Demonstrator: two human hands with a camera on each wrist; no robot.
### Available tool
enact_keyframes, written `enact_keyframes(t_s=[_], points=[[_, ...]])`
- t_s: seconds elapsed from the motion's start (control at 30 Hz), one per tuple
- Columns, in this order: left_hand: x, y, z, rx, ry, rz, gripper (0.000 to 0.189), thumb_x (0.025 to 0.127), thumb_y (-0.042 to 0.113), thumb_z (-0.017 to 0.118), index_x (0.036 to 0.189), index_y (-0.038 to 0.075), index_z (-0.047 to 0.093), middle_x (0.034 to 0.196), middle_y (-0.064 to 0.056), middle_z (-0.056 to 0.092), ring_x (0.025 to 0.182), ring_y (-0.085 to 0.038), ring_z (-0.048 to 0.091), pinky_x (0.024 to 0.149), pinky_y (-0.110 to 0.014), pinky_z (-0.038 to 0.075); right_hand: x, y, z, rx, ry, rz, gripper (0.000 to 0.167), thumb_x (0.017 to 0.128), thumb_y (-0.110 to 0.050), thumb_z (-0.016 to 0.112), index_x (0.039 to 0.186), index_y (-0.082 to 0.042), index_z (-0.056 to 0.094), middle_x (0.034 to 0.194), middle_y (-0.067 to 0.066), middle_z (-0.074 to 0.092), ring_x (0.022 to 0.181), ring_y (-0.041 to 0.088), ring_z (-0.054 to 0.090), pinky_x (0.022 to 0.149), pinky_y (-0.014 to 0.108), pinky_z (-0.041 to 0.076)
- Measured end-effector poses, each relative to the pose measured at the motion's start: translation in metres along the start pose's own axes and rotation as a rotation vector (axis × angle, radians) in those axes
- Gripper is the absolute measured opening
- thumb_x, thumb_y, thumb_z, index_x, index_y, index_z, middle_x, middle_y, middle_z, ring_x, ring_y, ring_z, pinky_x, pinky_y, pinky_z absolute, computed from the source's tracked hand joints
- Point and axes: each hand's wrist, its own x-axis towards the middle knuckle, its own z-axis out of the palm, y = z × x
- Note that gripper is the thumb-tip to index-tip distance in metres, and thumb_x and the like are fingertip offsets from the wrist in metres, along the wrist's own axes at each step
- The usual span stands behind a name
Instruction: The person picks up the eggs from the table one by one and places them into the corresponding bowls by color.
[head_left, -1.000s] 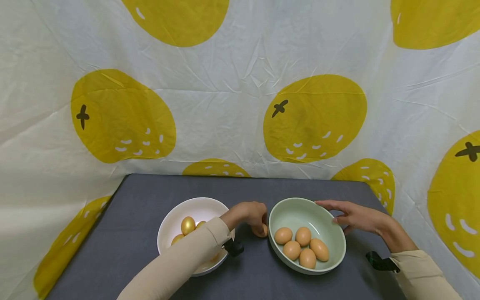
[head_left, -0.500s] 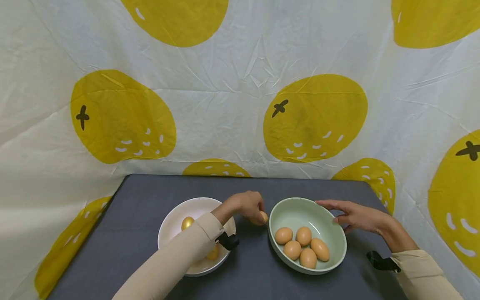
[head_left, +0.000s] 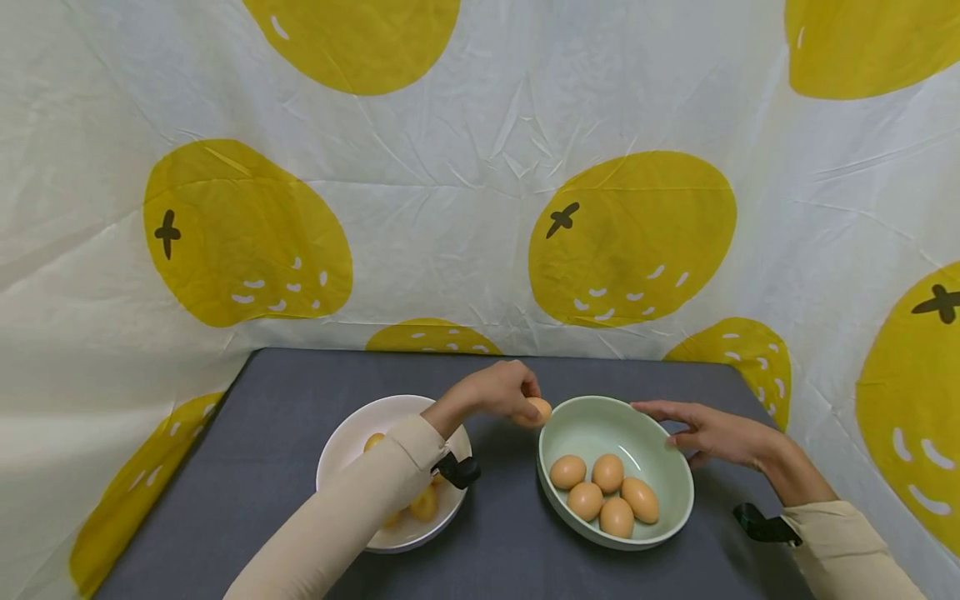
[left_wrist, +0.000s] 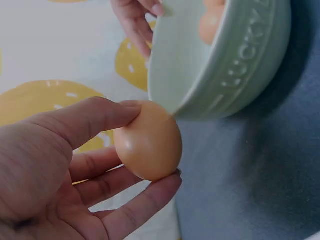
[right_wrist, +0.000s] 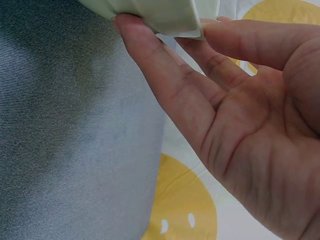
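Observation:
My left hand (head_left: 498, 390) pinches a brown egg (head_left: 538, 412) between thumb and fingers, at the left rim of the pale green bowl (head_left: 592, 421). In the left wrist view the held egg (left_wrist: 149, 142) overlaps the bowl's edge. Several brown eggs (head_left: 585, 501) lie together at the bottom of the green bowl. From the right side, my right hand (head_left: 723, 433) holds that bowl by its rim. The right wrist view has the thumb at the rim of the bowl (right_wrist: 165, 17) and the fingers against its outer side.
A white bowl (head_left: 348, 433) with several gold eggs (head_left: 424, 503) stands on the left, partly hidden by my left forearm (head_left: 360, 508). Both bowls stand on a dark grey table (head_left: 285, 400). Behind it hangs a white cloth (head_left: 442, 250) printed with yellow fruit.
My left hand has lifted the egg from beside the green bowl, moving it away from me and then right to the rim. My right hand has stayed on the bowl.

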Motion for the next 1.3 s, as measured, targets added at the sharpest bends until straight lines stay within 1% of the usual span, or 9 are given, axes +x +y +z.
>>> enact_keyframes(t_s=[0.13, 0.3, 0.47, 0.57, 0.7, 0.9, 1.13, 1.3], points=[[0.003, 0.006, -0.001, -0.021, 0.003, 0.054, 0.016, 0.088, 0.018, 0.078, 0.102, 0.011, 0.076, 0.091, 0.004, 0.07, 0.075, -0.012, 0.06, 0.068, -0.023, 0.049, 0.0, 0.0, 0.0, 0.002, 0.0, -0.002, 0.064, 0.106, -0.008, 0.05, 0.163, -0.013, 0.021, 0.161, 0.035, 0.016, 0.132, 0.047, 0.05, 0.087, 0.051, 0.059], [0.007, 0.015, 0.0, -0.033, 0.003, 0.121, 0.015, 0.089, 0.016, 0.078, 0.104, 0.013, 0.076, 0.093, 0.005, 0.07, 0.081, -0.011, 0.061, 0.073, -0.023, 0.05, 0.001, 0.001, 0.0, 0.013, 0.003, 0.008, 0.064, 0.106, -0.008, 0.05, 0.163, -0.014, 0.022, 0.161, 0.035, 0.016, 0.131, 0.045, 0.051, 0.087, 0.052, 0.058], [0.013, 0.023, 0.006, -0.031, -0.007, 0.187, 0.018, 0.09, 0.018, 0.077, 0.108, 0.014, 0.075, 0.095, 0.007, 0.069, 0.085, -0.009, 0.061, 0.075, -0.021, 0.05, 0.001, 0.001, 0.0, 0.013, 0.009, 0.017, 0.065, 0.105, -0.007, 0.05, 0.163, -0.013, 0.021, 0.161, 0.035, 0.016, 0.13, 0.045, 0.052, 0.086, 0.053, 0.058], [0.018, 0.027, 0.011, -0.026, -0.021, 0.208, 0.02, 0.091, 0.019, 0.076, 0.11, 0.014, 0.074, 0.098, 0.008, 0.069, 0.088, -0.007, 0.06, 0.077, -0.02, 0.05, 0.002, 0.001, 0.0, 0.008, 0.01, 0.016, 0.065, 0.105, -0.007, 0.05, 0.163, -0.013, 0.021, 0.161, 0.035, 0.015, 0.131, 0.044, 0.052, 0.086, 0.053, 0.058], [0.024, 0.033, 0.018, -0.006, -0.043, 0.218, 0.02, 0.092, 0.019, 0.076, 0.111, 0.015, 0.074, 0.101, 0.008, 0.069, 0.089, -0.006, 0.06, 0.077, -0.02, 0.049, 0.001, 0.0, 0.0, 0.003, 0.009, 0.009, 0.065, 0.105, -0.006, 0.05, 0.163, -0.013, 0.021, 0.162, 0.035, 0.014, 0.131, 0.045, 0.05, 0.086, 0.053, 0.058], [0.03, 0.04, 0.028, 0.047, -0.063, 0.198, 0.018, 0.092, 0.02, 0.076, 0.11, 0.015, 0.073, 0.099, 0.007, 0.069, 0.087, -0.005, 0.06, 0.076, -0.019, 0.049, 0.001, 0.001, 0.0, 0.007, 0.003, 0.004, 0.065, 0.105, -0.007, 0.05, 0.163, -0.012, 0.021, 0.162, 0.034, 0.012, 0.133, 0.046, 0.049, 0.086, 0.053, 0.058], [0.033, 0.042, 0.037, 0.069, -0.083, 0.179, 0.016, 0.092, 0.021, 0.075, 0.107, 0.016, 0.072, 0.096, 0.008, 0.066, 0.083, -0.006, 0.058, 0.073, -0.018, 0.048, 0.0, 0.001, 0.001, 0.003, 0.003, -0.002, 0.065, 0.105, -0.007, 0.05, 0.163, -0.013, 0.021, 0.162, 0.033, 0.013, 0.134, 0.047, 0.048, 0.087, 0.053, 0.058], [0.037, 0.042, 0.045, 0.099, -0.099, 0.191, 0.017, 0.092, 0.021, 0.075, 0.107, 0.015, 0.072, 0.095, 0.009, 0.065, 0.082, -0.006, 0.057, 0.071, -0.018, 0.047, 0.0, 0.001, 0.0, 0.004, 0.005, 0.0, 0.064, 0.106, -0.007, 0.05, 0.163, -0.013, 0.022, 0.162, 0.034, 0.014, 0.133, 0.046, 0.049, 0.086, 0.053, 0.058]])
